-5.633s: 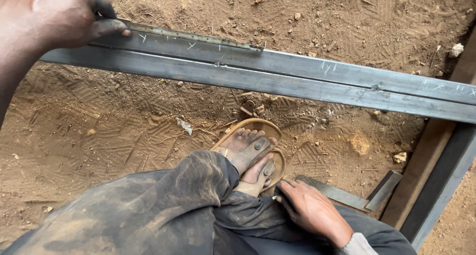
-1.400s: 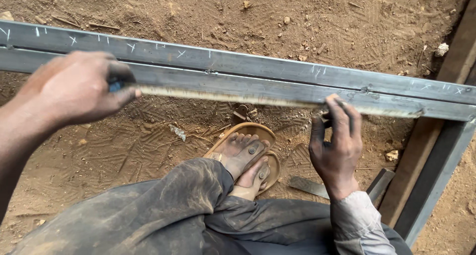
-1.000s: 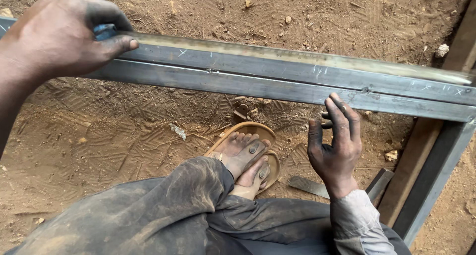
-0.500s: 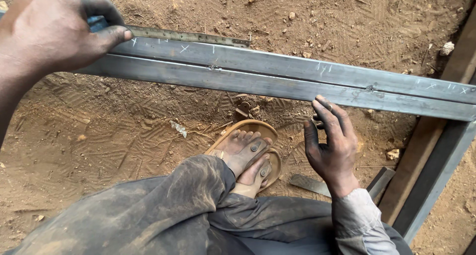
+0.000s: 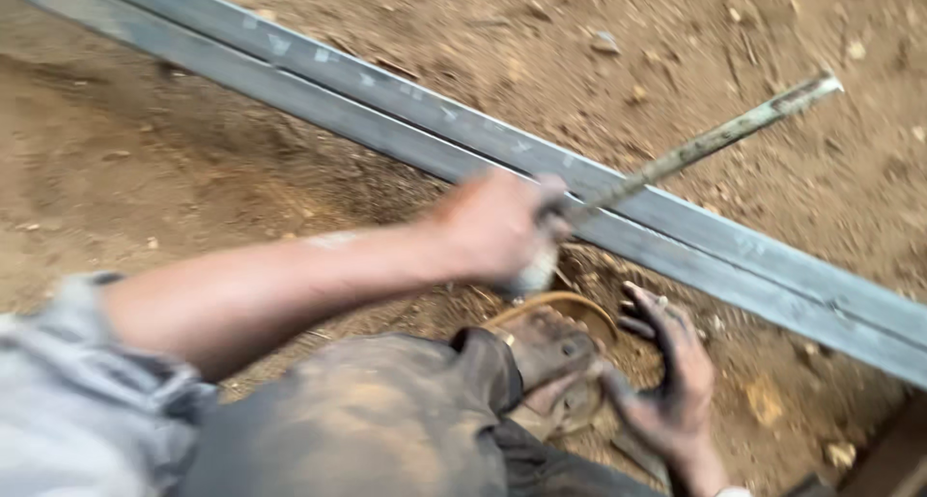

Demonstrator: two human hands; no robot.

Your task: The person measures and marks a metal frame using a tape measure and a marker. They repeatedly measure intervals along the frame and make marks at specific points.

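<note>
Swung up off the steel bar (image 5: 676,236), the rod (image 5: 705,144) points toward 2 o'clock from the gripping left hand (image 5: 497,227); right hand (image 5: 671,381) open.

Long steel bar (image 5: 676,236): dull grey metal, matt, smooth-faced, flecked with pale chalky marks and a thin coat of dust. Thin rod (image 5: 705,144) gripped in left hand (image 5: 497,225): metal by the look, rough and mottled, greenish-grey with pale crust, no shine. Ground (image 5: 193,169): loose reddish-brown dirt, dry, grainy, scattered with small stones and crumbs. Trousers (image 5: 386,420): coarse cloth, dark grey, smeared with ochre dust, matt and creased. Sleeve (image 5: 87,391): lighter grey woven cloth, soft and wrinkled. Sandal (image 5: 555,309): tan, worn, dull, material hard to tell. Right hand (image 5: 671,381): blackened with grime across palm and fingers.
</note>
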